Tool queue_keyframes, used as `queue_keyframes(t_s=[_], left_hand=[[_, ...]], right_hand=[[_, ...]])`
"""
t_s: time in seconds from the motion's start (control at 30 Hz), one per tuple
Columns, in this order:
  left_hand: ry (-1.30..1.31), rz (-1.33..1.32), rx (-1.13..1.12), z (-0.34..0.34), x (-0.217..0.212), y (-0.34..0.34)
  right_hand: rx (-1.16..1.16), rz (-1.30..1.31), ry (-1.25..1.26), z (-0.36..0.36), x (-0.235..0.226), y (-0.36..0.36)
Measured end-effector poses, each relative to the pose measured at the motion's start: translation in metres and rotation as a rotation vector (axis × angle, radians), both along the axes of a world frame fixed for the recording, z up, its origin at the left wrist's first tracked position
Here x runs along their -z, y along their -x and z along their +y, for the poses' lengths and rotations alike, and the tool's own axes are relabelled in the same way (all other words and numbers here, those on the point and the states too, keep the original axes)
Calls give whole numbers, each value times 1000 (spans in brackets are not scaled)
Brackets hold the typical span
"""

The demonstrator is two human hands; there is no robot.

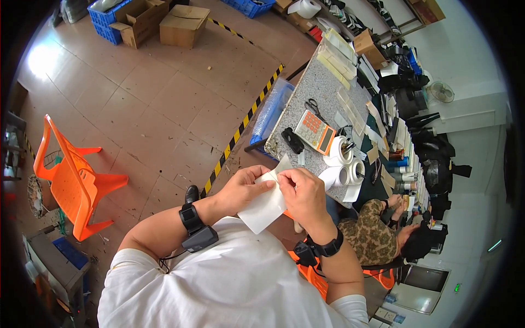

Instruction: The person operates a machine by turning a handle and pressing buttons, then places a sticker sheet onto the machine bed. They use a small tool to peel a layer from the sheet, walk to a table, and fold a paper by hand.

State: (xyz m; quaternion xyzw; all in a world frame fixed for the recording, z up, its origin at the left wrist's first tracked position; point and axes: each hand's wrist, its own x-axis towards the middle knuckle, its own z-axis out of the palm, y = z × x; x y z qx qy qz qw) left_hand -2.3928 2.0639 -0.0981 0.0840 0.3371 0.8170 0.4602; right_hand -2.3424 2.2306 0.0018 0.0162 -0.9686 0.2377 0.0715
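Observation:
A small off-white sheet of paper (263, 210), or something like a label backing, is held up in front of my white shirt. My left hand (244, 188) is closed on its left edge, thumb on top. My right hand (304, 195) pinches the upper right part between thumb and forefinger. One corner of the sheet sticks up between the two hands, and its lower end hangs free. Whether a second layer lies on it I cannot make out. Both wrists wear black straps with small boxes.
To the right, a speckled table (298, 109) bears an orange-and-white calculator (315, 132), scissors (313, 105), a black object (292, 140) and white label rolls (339, 153). A seated co-worker (372, 232) in camouflage works beyond. An orange chair (74, 183) stands left; cardboard boxes (183, 26) sit farther off.

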Motion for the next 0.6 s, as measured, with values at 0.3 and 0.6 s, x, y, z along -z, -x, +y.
queue_keyframes(t_s=[0.3, 0.6], left_hand=[[-89, -76, -41, 0, 2, -3], [188, 329, -156, 3, 17, -7]], right_hand=[[-15, -52, 14, -3, -5, 3], [-87, -51, -27, -2, -4, 5]])
